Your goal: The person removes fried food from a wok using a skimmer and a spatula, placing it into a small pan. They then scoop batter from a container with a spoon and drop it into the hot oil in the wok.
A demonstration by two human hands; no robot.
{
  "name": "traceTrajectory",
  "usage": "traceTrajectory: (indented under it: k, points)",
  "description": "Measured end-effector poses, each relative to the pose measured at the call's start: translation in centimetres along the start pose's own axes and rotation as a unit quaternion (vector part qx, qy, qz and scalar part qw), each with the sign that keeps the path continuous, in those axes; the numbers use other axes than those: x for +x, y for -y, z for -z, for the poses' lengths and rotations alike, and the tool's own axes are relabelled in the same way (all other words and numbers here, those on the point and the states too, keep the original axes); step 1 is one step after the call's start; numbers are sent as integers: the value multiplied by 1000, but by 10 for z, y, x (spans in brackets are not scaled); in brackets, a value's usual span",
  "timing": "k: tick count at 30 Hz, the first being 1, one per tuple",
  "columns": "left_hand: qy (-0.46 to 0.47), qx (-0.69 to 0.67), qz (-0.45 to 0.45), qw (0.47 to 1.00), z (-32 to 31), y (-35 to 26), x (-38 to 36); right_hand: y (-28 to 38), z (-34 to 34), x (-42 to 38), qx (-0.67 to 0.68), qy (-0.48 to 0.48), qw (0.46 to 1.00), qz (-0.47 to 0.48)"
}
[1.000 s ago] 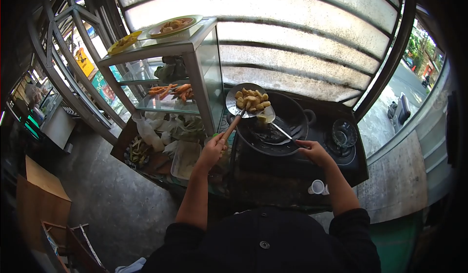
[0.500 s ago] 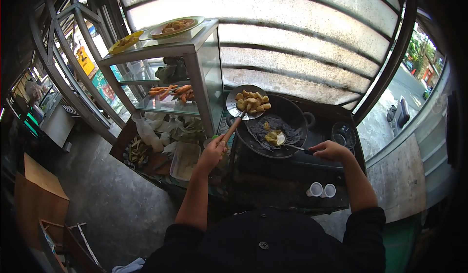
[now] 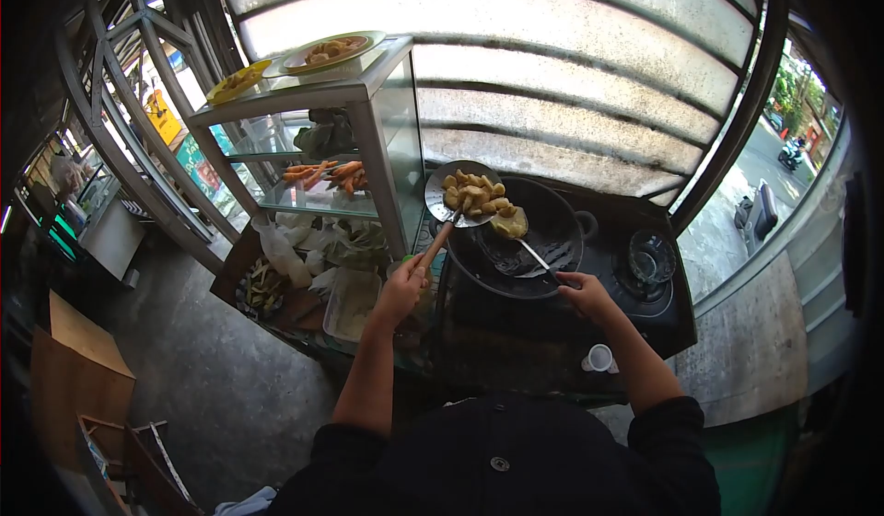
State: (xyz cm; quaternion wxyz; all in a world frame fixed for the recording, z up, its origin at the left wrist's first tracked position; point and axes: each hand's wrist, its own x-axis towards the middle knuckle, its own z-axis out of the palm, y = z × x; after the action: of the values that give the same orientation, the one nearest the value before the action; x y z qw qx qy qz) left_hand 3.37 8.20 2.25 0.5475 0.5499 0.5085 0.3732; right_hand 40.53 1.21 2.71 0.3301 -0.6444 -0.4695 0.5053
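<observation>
My left hand (image 3: 401, 291) is closed round the wooden handle of a skimmer (image 3: 439, 205), whose round metal head is over the wok's left rim. Fried golden pieces (image 3: 473, 191) are heaped on it. In my right hand (image 3: 583, 292) is the dark handle of a spatula (image 3: 534, 254), fingers wrapped round it. Its blade end carries more yellowish fried food (image 3: 509, 223), right beside the skimmer's heap. Below them is the dark wok (image 3: 564, 231) on the stove, with shiny oil in its bottom.
A glass display case (image 3: 391, 139) stands at the left with plates of food on top (image 3: 331, 52). A clear bowl (image 3: 650, 256) sits on the stove's right side. White cups (image 3: 599, 359) are near the front edge. A plastic tub (image 3: 351, 304) stands below the case.
My right hand has moved left, and the spatula has lifted fried pieces from the wok's oil up to the skimmer. My left hand and the skimmer have hardly moved.
</observation>
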Motion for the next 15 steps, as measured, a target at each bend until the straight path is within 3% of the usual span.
traceTrajectory:
  k: [8, 15]
  points:
    - [-41, 141, -26, 989, -5, 18, 14, 53, 57, -39, -66, 16, 998, 14]
    - [-1, 126, -10, 992, -26, 20, 16, 84, 70, -55, -137, -5, 990, 36]
